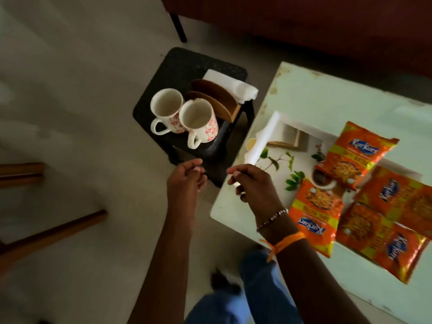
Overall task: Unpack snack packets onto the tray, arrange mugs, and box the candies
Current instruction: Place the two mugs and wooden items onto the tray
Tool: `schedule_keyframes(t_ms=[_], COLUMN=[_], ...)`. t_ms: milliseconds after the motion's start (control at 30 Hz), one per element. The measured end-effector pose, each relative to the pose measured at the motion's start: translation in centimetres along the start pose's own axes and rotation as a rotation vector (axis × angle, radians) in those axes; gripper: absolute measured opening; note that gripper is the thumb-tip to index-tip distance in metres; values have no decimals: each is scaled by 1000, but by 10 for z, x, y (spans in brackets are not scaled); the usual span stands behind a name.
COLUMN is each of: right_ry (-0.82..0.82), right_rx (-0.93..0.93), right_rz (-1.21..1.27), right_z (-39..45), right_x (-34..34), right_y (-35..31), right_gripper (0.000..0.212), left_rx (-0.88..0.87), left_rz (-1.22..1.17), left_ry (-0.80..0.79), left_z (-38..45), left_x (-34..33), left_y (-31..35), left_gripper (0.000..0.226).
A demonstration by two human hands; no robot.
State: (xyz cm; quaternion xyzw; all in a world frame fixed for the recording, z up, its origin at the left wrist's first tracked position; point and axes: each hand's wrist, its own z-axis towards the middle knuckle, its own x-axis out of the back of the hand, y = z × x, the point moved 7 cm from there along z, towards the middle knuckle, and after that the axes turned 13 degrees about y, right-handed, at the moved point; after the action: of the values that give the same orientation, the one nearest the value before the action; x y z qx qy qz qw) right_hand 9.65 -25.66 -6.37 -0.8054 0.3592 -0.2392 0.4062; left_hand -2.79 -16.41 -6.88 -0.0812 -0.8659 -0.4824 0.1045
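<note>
Two mugs: we see a left mug (166,106) and a right mug (198,119), white with red flower print, upright and touching each other on the black stool (177,66); we find both of them empty inside, handles turned toward the person.
Stool, other load: a wooden napkin holder (216,98) stands just behind the mugs, with white napkins (233,84) in it.
Snack packets: we count four orange packets lying flat; the upper packet (357,154) and the near-left packet (315,216) lie on the tray, and the upper-right packet (397,195) and the lower-right packet (383,239) overlap its right part.
Tray: white tray (301,146) with a leaf print, resting on the pale surface (327,94) to the right of the stool; a small box-like item at its far end, too dim for us to name.
Left hand (187,181): fingers loosely curled, grip empty, hovering by the stool's near edge, clear of the mugs.
Right hand (252,185): hovering over the surface's left corner beside the tray; fingers curled, grip holding nothing that we can make out; bracelet and orange thread at the wrist.
Candies: none that we can make out.
</note>
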Motion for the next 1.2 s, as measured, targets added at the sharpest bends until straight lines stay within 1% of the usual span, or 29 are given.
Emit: schedule_keyframes(t_ms=[133, 267, 367, 433, 500, 567, 633, 700, 833, 967, 1133, 1200], right_ry=[20, 154, 222, 235, 263, 314, 373, 421, 426, 427, 484, 487], right_rx=[-12, -7, -24, -46, -36, -11, 12, 19, 23, 15, 22, 18], right_rz=[-48, -84, -123, -147, -182, -185, -209, -232, -236, -157, -168, -112], right_z=[16, 30, 40, 47, 53, 56, 60, 65, 72, 72, 63, 54], right_x=[-48, -75, -94, -103, -111, -115, -115, -116, -123, -127, -114, -104], right_y=[-3, -2, 1, 5, 7, 6, 5, 5, 1, 0, 5, 10], right_gripper=[21, 12, 21, 26, 27, 24, 23, 24, 27, 25, 25, 25], left_rx=[-18, -20, -43, -89, -141, -193, -182, -198, -247, -290, -283, -307], left_rz=[22, 17, 33, 92, 184, 320, 398, 460, 439, 438, 427, 437], left_ry=[25, 61, 78, 74, 35, -32, -96, -133, -213, -254, -296, -320], left_z=[46, 85, 111, 124, 139, 152, 162, 170, 173, 171, 158, 146], left_x=[11, 20, 26, 29, 28, 23, 19, 16, 8, 3, 6, 9], left_y=[15, 30, 42, 48, 53, 54, 52, 52, 56, 58, 52, 48], left_gripper=[22, 19, 25, 27, 18, 23, 23, 30, 31, 27, 25, 25])
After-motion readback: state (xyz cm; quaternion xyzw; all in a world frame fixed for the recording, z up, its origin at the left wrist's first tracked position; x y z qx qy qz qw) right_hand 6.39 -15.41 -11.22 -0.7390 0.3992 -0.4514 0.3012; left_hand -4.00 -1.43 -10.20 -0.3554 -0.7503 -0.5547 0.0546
